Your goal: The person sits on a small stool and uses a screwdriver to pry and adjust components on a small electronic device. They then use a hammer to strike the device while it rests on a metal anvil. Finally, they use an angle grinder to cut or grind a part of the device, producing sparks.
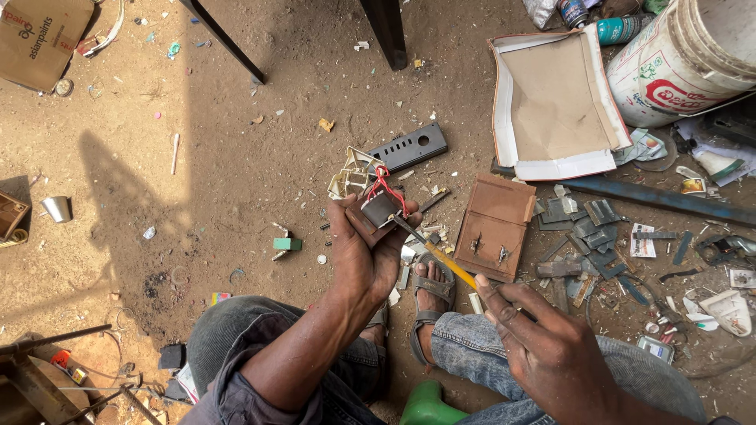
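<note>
1. Looking down past my denim knees, my right hand [543, 346] sits at five o'clock, fingers pinched shut round the yellow-handled screwdriver [441, 258].
2. My left hand [366, 252], dead centre, has its fingers curled tight round a small transformer [381, 208], a dark blocky lump with red wires [386, 182] looping off its top; the screwdriver tip is in against its right side.
3. Risk, as I judge it: the blade points towards my left palm, so a slip off hard metal could jab it, or nick the wires.
4. Just beyond at three o'clock lies a flat brown hinged plate [494, 227], rusty-looking, with grey metal scraps [591, 228] scattered beside it.
5. Farther at twelve o'clock, a black slotted plastic strip [409, 146] lies on gritty dirt; at one o'clock an open cardboard box [551, 102], then a white plastic bucket [677, 63].
</note>
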